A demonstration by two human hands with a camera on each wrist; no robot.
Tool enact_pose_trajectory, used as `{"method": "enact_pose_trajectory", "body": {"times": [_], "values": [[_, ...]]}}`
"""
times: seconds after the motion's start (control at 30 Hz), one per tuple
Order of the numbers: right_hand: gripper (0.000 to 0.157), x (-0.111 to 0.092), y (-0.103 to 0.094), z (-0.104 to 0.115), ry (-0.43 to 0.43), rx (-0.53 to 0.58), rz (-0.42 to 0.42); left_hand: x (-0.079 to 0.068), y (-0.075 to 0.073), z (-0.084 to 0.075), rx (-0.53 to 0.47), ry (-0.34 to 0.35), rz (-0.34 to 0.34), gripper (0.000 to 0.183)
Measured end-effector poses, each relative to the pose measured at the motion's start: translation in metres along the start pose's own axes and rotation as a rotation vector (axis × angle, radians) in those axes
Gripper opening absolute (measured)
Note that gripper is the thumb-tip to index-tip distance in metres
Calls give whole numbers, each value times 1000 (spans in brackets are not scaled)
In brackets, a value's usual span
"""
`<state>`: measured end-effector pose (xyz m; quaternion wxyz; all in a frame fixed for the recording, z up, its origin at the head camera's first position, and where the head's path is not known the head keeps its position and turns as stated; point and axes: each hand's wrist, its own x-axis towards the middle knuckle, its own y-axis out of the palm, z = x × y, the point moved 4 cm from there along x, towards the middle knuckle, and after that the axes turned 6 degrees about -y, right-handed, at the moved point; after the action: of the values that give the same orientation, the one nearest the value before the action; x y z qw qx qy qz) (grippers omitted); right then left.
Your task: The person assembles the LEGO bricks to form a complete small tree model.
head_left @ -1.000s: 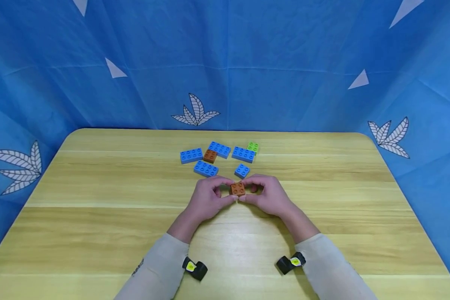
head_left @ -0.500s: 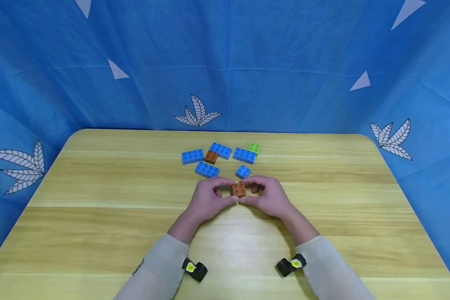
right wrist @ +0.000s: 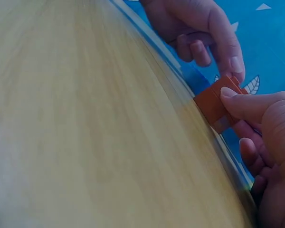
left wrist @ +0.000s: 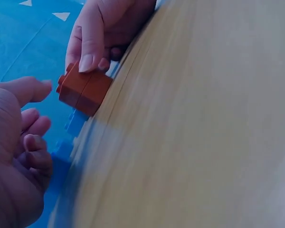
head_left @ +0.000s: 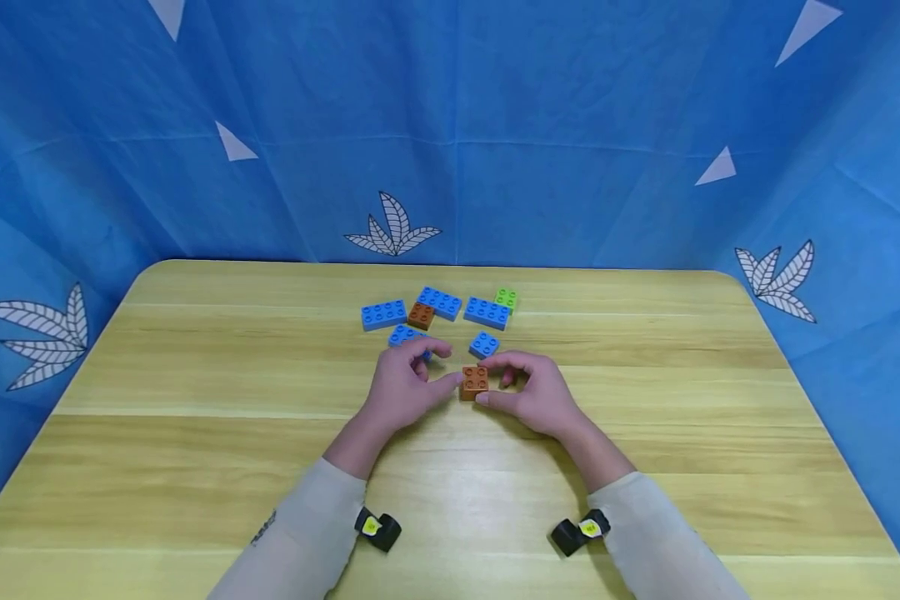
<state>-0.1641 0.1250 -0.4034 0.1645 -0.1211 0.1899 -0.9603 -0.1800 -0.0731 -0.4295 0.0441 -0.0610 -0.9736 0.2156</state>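
Two brown 2x2 toy bricks (head_left: 475,383), one stacked on the other with a seam between them (left wrist: 85,89), stand on the wooden table. My right hand (head_left: 534,393) pinches the stack between thumb and fingers from the right side. On the other side my left hand (head_left: 399,385) has its thumb and index finger spread apart, holding nothing. Its thumb tip is right at the stack's left edge in the head view, while its fingers partly cover a long blue brick (head_left: 403,334). Just behind the stack lies a small blue brick (head_left: 483,345).
Farther back lie a long blue brick (head_left: 383,315) on the left, a single brown brick (head_left: 421,315), another long blue brick (head_left: 439,302), one more blue brick (head_left: 486,312) and a green brick (head_left: 506,298). A blue patterned cloth (head_left: 555,150) hangs behind the table (head_left: 682,400).
The left hand has let go of the brown bricks and moved left, its fingers spreading. The right hand keeps its pinch on the stack, nearly still.
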Motion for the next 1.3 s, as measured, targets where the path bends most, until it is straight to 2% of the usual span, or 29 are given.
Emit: {"method": "enact_pose_trajectory", "body": {"times": [0.17, 0.27, 0.33, 0.63, 1.0, 1.3], "values": [[33, 0, 0, -1, 11, 4, -7, 12, -15, -2, 42, 35, -139, 36], [33, -1, 0, -2, 10, 7, -14, 21, -23, 1, 92, 11, -218, 35], [33, -1, -1, -3, 11, 8, -19, 26, -26, 3, 118, -14, -246, 35], [33, -1, 0, -5, 30, 11, -15, 43, -27, 7, 241, -104, -272, 42], [33, -1, -1, -3, 22, 3, -23, 58, -21, 5, 452, -161, -229, 49], [32, -1, 0, -1, 5, 9, -22, 60, -22, 4, 489, -218, -273, 51]]}}
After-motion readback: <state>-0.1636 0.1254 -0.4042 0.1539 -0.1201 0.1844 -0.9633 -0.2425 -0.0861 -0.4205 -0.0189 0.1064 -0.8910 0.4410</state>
